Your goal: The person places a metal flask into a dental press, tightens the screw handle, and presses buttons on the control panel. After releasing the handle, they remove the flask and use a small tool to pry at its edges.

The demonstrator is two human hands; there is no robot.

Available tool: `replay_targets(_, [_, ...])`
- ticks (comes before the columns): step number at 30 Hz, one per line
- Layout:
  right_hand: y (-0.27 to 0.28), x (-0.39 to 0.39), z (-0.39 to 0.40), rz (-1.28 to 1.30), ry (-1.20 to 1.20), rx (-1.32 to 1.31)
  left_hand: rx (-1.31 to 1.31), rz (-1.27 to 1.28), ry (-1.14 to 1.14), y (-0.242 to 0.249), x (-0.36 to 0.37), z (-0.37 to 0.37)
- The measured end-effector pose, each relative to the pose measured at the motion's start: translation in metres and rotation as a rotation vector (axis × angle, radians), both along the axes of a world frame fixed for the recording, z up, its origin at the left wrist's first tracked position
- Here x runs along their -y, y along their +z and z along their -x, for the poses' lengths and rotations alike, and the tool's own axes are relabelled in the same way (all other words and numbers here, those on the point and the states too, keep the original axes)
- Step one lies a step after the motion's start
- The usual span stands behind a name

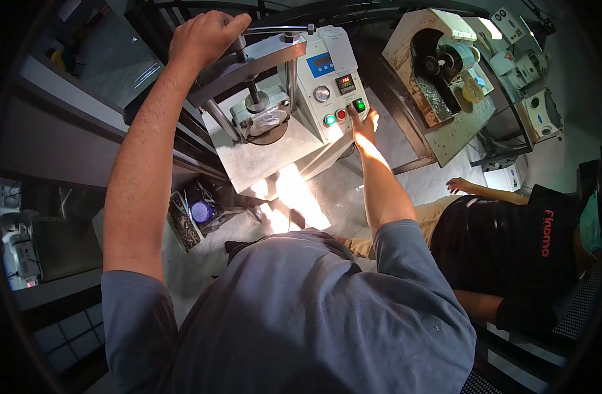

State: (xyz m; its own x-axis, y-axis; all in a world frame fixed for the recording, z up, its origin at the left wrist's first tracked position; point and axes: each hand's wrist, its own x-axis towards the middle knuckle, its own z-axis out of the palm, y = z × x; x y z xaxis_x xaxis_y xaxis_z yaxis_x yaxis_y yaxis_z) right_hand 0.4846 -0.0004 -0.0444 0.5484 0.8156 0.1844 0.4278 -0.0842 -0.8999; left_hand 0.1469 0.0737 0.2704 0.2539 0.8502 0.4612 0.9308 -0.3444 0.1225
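Observation:
My left hand [207, 38] is closed over the end of a metal press handle [274, 29], thumb stretched along the bar. Below the bar, a threaded spindle runs through the crossbeam [248, 65] of a screw press onto a silvery metal mould or block [265, 118]. My right hand [364, 128] is at the right edge of the press's control panel [314, 85]. Its thumb reaches up by the green rocker switch [359, 105], with the other fingers apart at the panel's side. Nearby on the panel are a red button [341, 114], a lit green button [330, 120] and a dial gauge [321, 94].
A person in a black shirt [511, 243] sits close on my right, one hand [459, 186] extended. Beyond stands an open-fronted machine [438, 72] with a motor. A box [186, 223] and a purple round object [202, 211] are below the press at left.

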Motion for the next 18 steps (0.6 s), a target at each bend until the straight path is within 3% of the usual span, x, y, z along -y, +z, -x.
replay_targets(18, [0.0002,-0.0002,0.0006,-0.002,-0.014,-0.009,-0.008,0.077,0.038,0.0034,0.0028,-0.0008])
